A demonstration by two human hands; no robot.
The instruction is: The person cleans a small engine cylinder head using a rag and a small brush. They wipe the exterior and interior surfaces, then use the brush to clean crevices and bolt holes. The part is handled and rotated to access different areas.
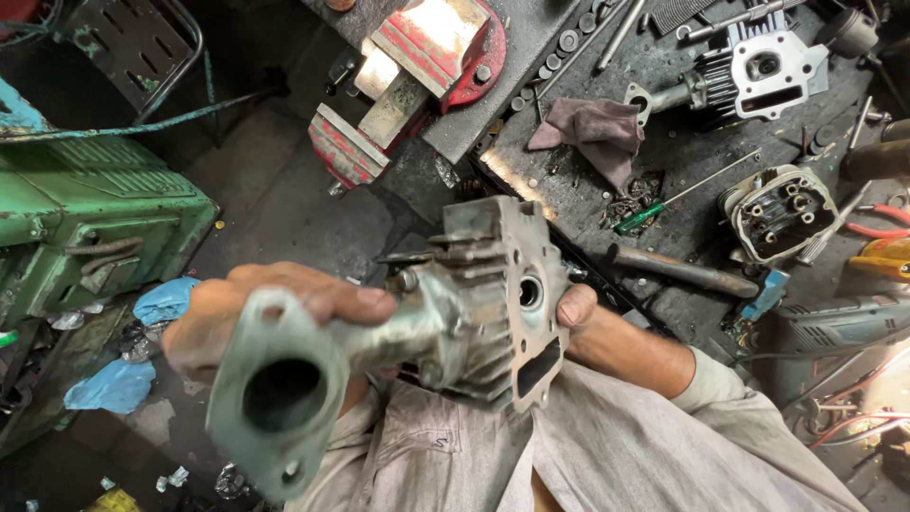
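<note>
- A finned metal cylinder head point(483, 303) with an attached flanged pipe point(284, 379) is held up in mid-air, close to the camera, above the floor and in front of the surface point(569, 190).
- The left hand point(256, 318) is wrapped around the pipe neck just behind the flange; its fingers point(351, 301) are curled and pressed over the pipe.
- The right hand point(573, 308) is mostly hidden behind the head; only a thumb tip is seen, pressed on the flat machined face. How the remaining fingers sit cannot be told.
- The part is judged cast metal: stiff, fairly heavy, and unbalanced, with the weight at the finned block and not the pipe.
- The fins look thin and sharp-edged, and the skin looks greasy, so a slippery grip is likely.
- The best hold is judged to be the pipe neck plus the solid block sides, with the machined face and bore kept off hard knocks.
- On the surface lie a second head point(758, 71), a cover point(782, 213), a rag point(592, 133), a screwdriver point(664, 204) and a red vise point(408, 85).
</note>
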